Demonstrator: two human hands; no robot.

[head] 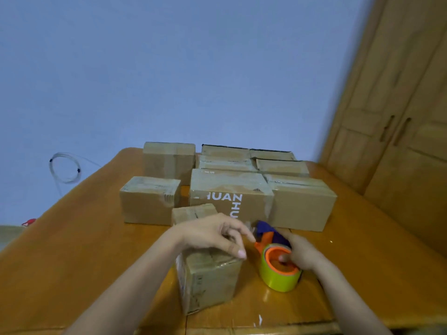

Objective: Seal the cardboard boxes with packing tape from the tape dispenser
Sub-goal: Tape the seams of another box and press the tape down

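Right hand (301,256) grips tape dispenser (278,264) just right of small box (208,281); left hand (217,234), fingers relaxed, rests over box top.

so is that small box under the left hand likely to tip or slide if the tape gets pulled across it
The small box stands taller than wide, so it may tip. The wooden table looks glossy, so it could slide. The left hand over its top should steady it.
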